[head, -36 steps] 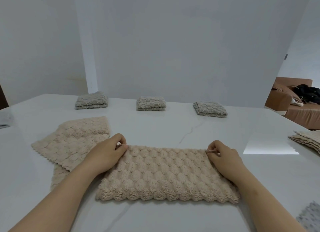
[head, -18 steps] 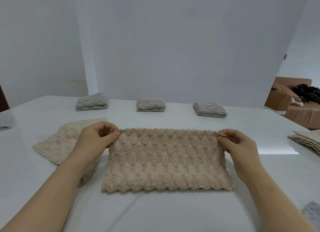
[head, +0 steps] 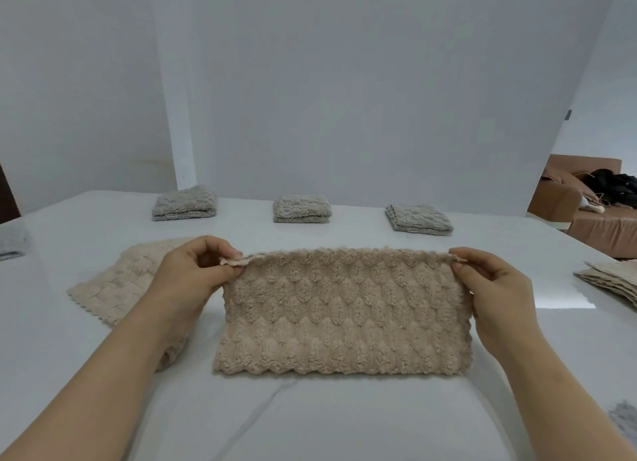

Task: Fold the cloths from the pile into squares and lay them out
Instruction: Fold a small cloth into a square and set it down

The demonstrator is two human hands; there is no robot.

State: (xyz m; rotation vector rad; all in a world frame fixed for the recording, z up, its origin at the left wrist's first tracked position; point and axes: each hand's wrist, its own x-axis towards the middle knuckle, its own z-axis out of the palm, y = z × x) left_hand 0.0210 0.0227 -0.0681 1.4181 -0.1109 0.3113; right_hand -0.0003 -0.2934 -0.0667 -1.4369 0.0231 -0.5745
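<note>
Inspecting the head view, the only one supplied. The beige cloth (head: 344, 312) lies before the person on the white table (head: 310, 419), already doubled into a rectangle. Its long axis runs left to right across the body. Its near scalloped edge rests on the table and its far edge is raised slightly.

The left hand (head: 193, 274) pinches the far left corner between thumb and curled fingers. The right hand (head: 496, 288) pinches the far right corner likewise. Each hand is at its own end, neither nearer the middle.

Judgement: a square needs one short end carried sideways onto the other, along that long axis. Either hand could lead.

Count:
- One cloth in hand.
- Three folded grey squares in a row at the far side, well apart: left (head: 185, 203), middle (head: 302, 209), right (head: 418, 219).
- One flat beige cloth (head: 117, 281) just left, partly behind the left forearm.
- One pile (head: 613, 278) at the right edge; its number cannot be told.
- Grey cloth fragments at the left (head: 12, 240) and lower right (head: 625, 417) margins, cut off.
</note>
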